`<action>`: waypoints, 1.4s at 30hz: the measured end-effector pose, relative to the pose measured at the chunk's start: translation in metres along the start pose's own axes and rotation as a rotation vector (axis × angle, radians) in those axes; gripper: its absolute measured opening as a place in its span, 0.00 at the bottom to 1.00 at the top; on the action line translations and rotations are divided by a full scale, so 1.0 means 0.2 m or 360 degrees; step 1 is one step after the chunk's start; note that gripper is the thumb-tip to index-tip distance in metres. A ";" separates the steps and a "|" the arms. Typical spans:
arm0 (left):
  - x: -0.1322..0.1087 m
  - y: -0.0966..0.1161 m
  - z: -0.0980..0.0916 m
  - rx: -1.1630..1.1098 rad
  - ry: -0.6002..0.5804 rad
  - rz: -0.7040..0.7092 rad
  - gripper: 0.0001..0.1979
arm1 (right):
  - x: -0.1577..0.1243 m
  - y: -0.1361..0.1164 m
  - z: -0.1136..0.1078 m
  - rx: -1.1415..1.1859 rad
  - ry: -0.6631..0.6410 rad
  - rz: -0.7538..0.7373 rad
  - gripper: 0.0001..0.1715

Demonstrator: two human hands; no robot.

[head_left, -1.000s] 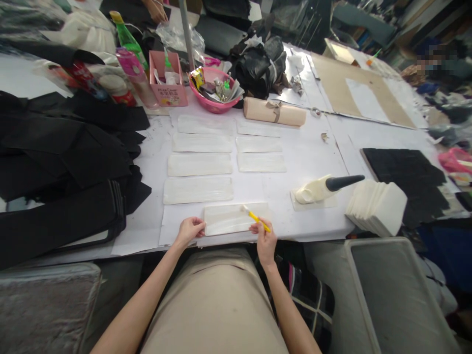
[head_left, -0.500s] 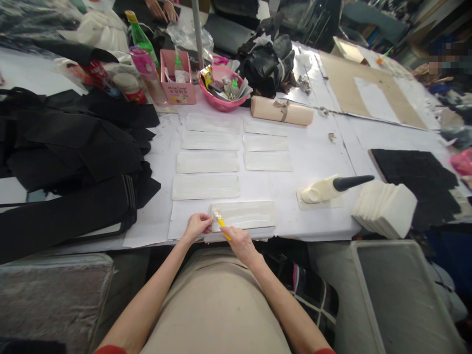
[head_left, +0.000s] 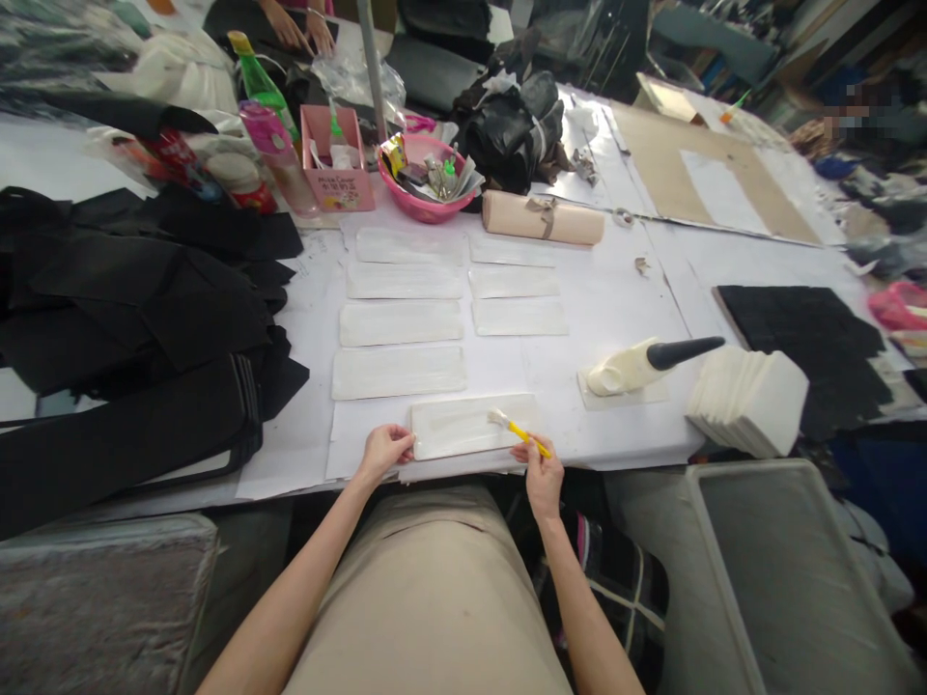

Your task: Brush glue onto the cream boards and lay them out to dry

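A pale rectangular panel (head_left: 456, 428) lies at the table's front edge, its surface looking wet. My left hand (head_left: 387, 451) pinches its left end between thumb and fingers. In my right hand (head_left: 542, 468) is a small brush (head_left: 522, 434) with a yellow handle, its bristles on the panel's right half. Several similar panels (head_left: 398, 373) lie in two columns beyond. To the right, a cream bottle (head_left: 621, 370) with a black, tapering end rests on its side on a pale piece.
Black cut pieces (head_left: 130, 299) are heaped at left. A stack of white pieces (head_left: 749, 401) and a black stack (head_left: 803, 357) stand at right. Behind are a pink basin (head_left: 427, 205), pink box (head_left: 339, 188), and rolled beige material (head_left: 543, 218). Another person's hands (head_left: 296, 27) show at the back.
My right hand has moved the brush rightward along the panel, from its left end to its right half. My left hand stays at the left end. The view has shifted slightly.
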State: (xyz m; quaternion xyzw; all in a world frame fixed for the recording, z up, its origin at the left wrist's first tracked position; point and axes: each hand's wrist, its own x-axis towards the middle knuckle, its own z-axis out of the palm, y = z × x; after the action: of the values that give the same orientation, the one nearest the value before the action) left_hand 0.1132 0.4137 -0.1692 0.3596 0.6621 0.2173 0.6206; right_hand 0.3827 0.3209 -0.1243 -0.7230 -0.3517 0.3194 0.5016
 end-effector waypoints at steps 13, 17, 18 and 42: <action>-0.03 -0.03 0.03 0.0935 0.0316 0.0362 0.08 | -0.16 -0.10 0.29 -0.0256 -0.0656 -0.0535 0.09; -0.06 -0.01 0.04 0.0994 0.0348 0.0358 0.09 | -0.12 0.00 0.24 -0.0211 -0.0571 -0.0317 0.12; -0.06 -0.01 0.04 0.0947 0.0329 0.0328 0.09 | -0.10 0.03 0.19 -0.0173 -0.0508 -0.0211 0.13; -0.03 -0.01 0.03 0.1196 0.0326 0.0306 0.10 | 0.05 0.02 -0.31 -0.0109 0.0271 0.0085 0.20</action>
State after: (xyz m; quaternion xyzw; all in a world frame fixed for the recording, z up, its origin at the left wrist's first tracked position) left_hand 0.1185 0.4062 -0.1676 0.5983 0.7171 0.0519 0.3535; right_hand 0.4394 0.2968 -0.1109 -0.7734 -0.2992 0.2578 0.4959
